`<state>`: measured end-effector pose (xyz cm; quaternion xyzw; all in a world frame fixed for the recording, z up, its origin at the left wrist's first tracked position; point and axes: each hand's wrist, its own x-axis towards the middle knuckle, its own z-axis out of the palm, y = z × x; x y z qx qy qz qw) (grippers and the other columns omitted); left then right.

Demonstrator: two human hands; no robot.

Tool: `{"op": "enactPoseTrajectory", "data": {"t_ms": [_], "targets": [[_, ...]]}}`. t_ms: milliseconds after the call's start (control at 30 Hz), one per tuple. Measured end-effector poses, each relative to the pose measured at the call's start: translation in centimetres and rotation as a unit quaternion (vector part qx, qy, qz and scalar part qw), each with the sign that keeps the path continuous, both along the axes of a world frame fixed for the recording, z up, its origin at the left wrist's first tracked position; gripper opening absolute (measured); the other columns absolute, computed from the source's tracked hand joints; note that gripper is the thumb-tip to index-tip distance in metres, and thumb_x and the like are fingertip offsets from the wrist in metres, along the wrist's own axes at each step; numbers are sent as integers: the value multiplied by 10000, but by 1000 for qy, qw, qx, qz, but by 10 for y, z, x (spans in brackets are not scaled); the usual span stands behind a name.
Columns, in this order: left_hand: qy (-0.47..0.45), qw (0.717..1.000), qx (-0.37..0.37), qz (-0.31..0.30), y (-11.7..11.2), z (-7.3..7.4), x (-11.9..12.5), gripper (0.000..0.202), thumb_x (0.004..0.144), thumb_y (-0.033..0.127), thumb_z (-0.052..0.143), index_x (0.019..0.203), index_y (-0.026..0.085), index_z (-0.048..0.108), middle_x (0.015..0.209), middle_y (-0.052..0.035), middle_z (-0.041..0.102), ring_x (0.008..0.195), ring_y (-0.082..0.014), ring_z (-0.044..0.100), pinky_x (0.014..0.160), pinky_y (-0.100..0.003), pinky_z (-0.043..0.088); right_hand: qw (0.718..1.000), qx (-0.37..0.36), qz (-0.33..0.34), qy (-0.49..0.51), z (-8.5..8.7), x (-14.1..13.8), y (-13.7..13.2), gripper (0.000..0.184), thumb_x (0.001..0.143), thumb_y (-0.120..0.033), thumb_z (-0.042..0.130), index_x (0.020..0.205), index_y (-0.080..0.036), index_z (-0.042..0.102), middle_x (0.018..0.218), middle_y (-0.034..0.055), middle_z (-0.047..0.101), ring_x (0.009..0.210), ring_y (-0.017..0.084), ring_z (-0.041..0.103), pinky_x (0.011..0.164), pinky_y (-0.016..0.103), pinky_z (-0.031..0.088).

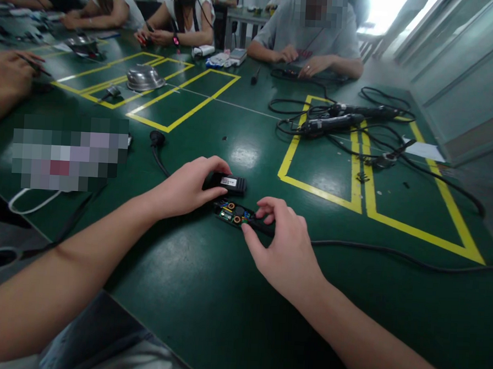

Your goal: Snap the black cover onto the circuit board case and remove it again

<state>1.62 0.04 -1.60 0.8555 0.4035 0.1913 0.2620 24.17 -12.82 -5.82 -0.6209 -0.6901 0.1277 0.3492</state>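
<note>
Our left hand [191, 184] held one black cover [239, 185] (one white label [229, 181] on it) between thumb and fingers. Just nearer us than that grip lay one open circuit-board casing [227, 215], with two copper-coloured rings [231, 206]. Our right hand [289, 236] curved partly open around its cord end; we could not tell whether it gripped. Beyond that hand lay two black handheld tools [332, 124]; beyond the left, one plug [157, 139].
</note>
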Motion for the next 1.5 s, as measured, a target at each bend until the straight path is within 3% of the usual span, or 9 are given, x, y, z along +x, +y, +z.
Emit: {"op": "enactPoseTrajectory", "data": {"t_ms": [167,300,367,467,567,867,1200,1500], "targets": [[41,998,33,21,4,-6,1,217,990,316,687,1187,227,713,1367,-107,803,1276,-319,737,1146,-525,561,1000,-7,0,-5,1,1,1,155,971,-311,652,1109,-241,647,1009,81,767,934,287,701,869,434,454],[20,996,81,23,4,0,-3,200,1016,368,661,1122,213,726,1472,-140,750,1346,-329,705,1199,-527,526,1000,1,6,-9,1,2,1,117,974,-299,627,1069,-239,660,997,84,770,926,285,695,855,430,450],[17,996,91,0,4,6,-6,223,1002,404,672,1075,205,740,1315,-130,794,1225,-310,738,1125,-483,558,1000,-1,7,-12,2,2,1,92,976,-286,620,1043,-242,666,979,82,770,915,282,693,843,425,451],[33,997,20,-68,1,13,-10,235,981,428,683,998,201,743,989,-62,801,913,-234,746,886,-361,583,1000,-4,15,-20,4,1,1,69,982,-258,613,1000,-243,677,937,73,760,884,273,686,815,414,451],[54,990,-55,-121,-3,18,-10,199,964,388,686,993,199,739,927,-30,786,798,-187,712,762,-296,537,999,8,24,-22,5,1,1,93,989,-224,598,964,-241,686,900,64,749,839,255,681,775,394,457],[74,987,-64,-128,-8,19,-6,158,1006,344,664,1014,206,741,944,-18,772,821,-177,690,779,-288,506,999,9,35,0,7,4,-2,137,1032,-229,585,1008,-229,720,936,62,759,747,215,693,670,355,501],[9,990,-18,-141,-5,23,-13,147,994,335,705,991,209,780,1083,-73,787,959,-206,739,890,-316,578,999,36,27,23,9,3,-1,106,1015,-204,593,996,-225,695,924,60,737,772,210,701,675,343,519],[29,991,-75,-109,-3,23,-15,186,968,370,728,1013,204,797,951,-28,821,839,-186,743,791,-282,564,999,31,30,31,10,3,-1,109,994,-181,585,967,-231,678,881,52,725,731,201,670,666,338,504]]}}
